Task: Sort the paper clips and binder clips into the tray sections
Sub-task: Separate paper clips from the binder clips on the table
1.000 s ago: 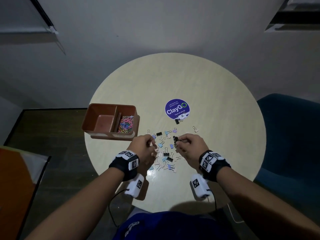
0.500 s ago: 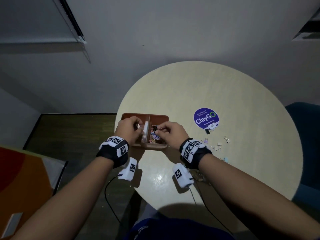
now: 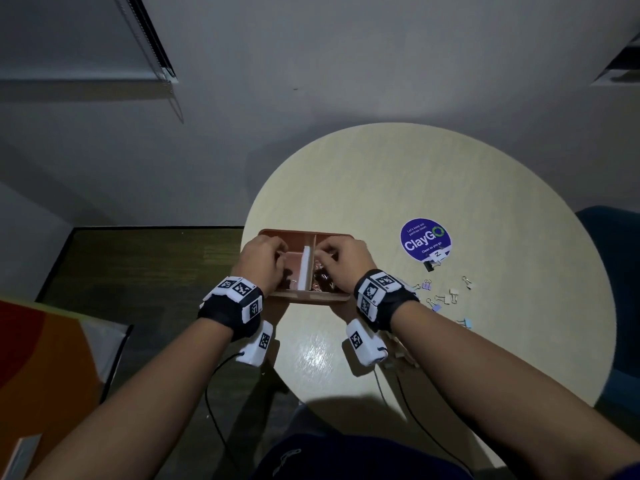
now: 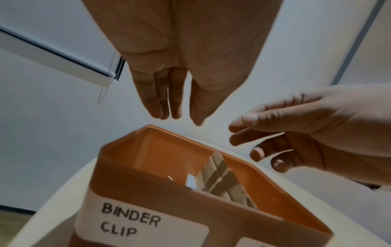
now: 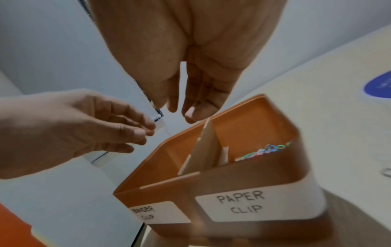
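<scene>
Labels [image 5: 240, 204] — "PAPER CLIP", "BINDER CLIP"

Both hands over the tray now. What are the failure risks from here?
1. The tray sits at the table edge; a nudge from either hand might tip it off.
2. The left hand and right hand hover close to the divider, so a drop may land in the wrong section.
3. Loose binder clips near the right forearm could get swept away.

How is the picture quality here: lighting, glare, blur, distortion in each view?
Head view: dim overall, strong wide-angle bending, a glare patch on the table near its front edge. Left wrist view: brighter, BINDER CLIP label readable, tray rim slightly soft. Right wrist view: motion-blurred, PAPER CLIP label legible but smeared.
</scene>
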